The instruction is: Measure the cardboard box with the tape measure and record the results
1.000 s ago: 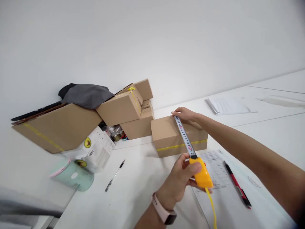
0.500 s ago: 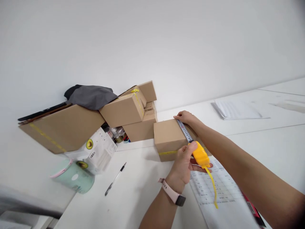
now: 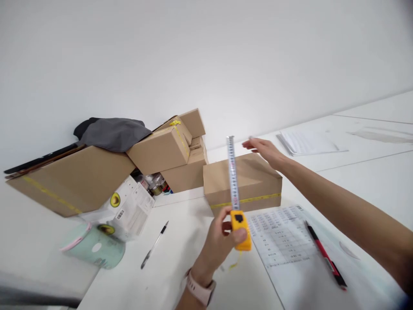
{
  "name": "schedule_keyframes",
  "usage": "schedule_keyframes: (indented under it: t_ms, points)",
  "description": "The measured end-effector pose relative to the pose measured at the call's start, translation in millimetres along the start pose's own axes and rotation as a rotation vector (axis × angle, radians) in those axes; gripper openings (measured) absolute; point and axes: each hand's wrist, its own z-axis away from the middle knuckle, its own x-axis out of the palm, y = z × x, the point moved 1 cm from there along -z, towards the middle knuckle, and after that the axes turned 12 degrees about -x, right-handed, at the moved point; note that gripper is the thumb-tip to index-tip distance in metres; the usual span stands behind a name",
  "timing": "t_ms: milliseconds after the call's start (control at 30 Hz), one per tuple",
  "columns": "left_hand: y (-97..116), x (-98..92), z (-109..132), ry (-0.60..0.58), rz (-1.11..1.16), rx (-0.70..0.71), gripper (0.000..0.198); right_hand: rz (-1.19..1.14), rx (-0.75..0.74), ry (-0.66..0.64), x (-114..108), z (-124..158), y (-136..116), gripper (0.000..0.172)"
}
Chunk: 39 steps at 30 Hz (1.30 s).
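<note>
A yellow tape measure (image 3: 242, 239) is gripped in my left hand (image 3: 217, 241), its thumb pressed on the case. The metal blade (image 3: 232, 172) sticks out, pointing up and away, in front of a closed cardboard box (image 3: 258, 183) with a yellow tape strip. My right hand (image 3: 266, 150) hangs over the far side of that box, fingers stretched out and holding nothing, apart from the blade's tip. Under and beside the box's near right corner lies a printed sheet (image 3: 284, 245) with a red and black pen (image 3: 325, 256) on it.
Stacked cardboard boxes (image 3: 158, 153) stand at the left, with a dark grey cloth (image 3: 112, 134) on top. An avocado-printed carton (image 3: 129, 211) and a mint-green container (image 3: 100, 249) sit before them. A black pen (image 3: 155, 244) lies on the white table. Papers (image 3: 306, 143) lie at the back right.
My right hand has let go of the blade's end and opened. My left hand has turned the tape measure and moved it left, lifting the blade off the box.
</note>
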Motion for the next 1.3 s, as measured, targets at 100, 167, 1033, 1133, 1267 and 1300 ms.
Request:
schedule_keyframes:
  t_ms: [100,167,1033,1133,1267,1300]
  points:
    - [-24.4,-35.0,15.3,0.332,-0.088,0.156,0.067,0.016,0.078,0.229,-36.1,53.1,15.4,0.042]
    - [-32.2,-49.7,14.6,0.448,-0.064,0.206,0.068,0.093,0.187,0.243,-48.6,88.0,29.8,0.038]
    - [25.4,-4.5,-12.0,0.068,0.151,0.290,0.054,0.802,-0.388,-0.096,-5.9,20.2,-23.8,0.036]
    - [-2.8,31.1,-5.0,-0.129,0.237,0.137,0.054,0.816,-0.349,-0.090,0.3,23.8,-25.9,0.039]
    - [-25.5,55.3,-5.0,-0.181,0.235,0.057,0.055,0.772,-0.289,-0.080,0.4,23.0,-27.7,0.044]
    - [-28.2,57.8,-6.1,-0.184,0.229,0.043,0.055,0.771,-0.276,-0.076,0.5,21.9,-28.2,0.044]
